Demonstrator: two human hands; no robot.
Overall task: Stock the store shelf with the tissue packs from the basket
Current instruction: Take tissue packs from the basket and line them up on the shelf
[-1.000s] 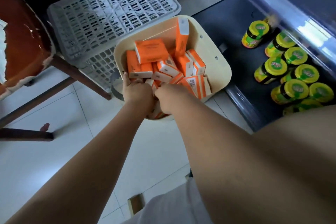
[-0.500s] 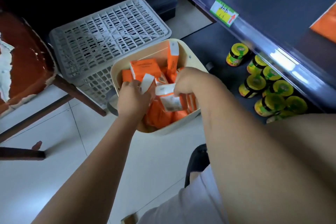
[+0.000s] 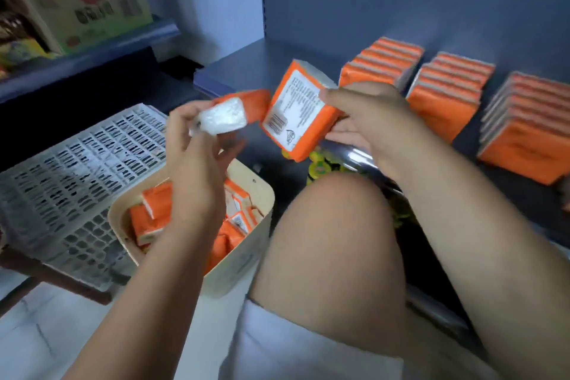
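Tissue packs (image 3: 154,210) seem light, soft, slippery; I would hold flat faces. My left hand (image 3: 194,151) pinches one pack (image 3: 228,114), right hand (image 3: 370,120) grips another pack (image 3: 296,111); basket (image 3: 243,259) below them, shelf rows (image 3: 441,102) beyond.

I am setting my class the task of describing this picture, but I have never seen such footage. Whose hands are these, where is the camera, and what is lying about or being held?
There is no machine here. A person wears a camera on the head, so the one picture looks forward and down at their own arms. The left hand grips an orange tissue pack. The right hand grips a second pack, its printed label facing the camera. Below them a cream basket holds more packs, next to a grey slatted crate. Ahead, the dark shelf carries three rows of the same packs. The bare knee is the person's own.
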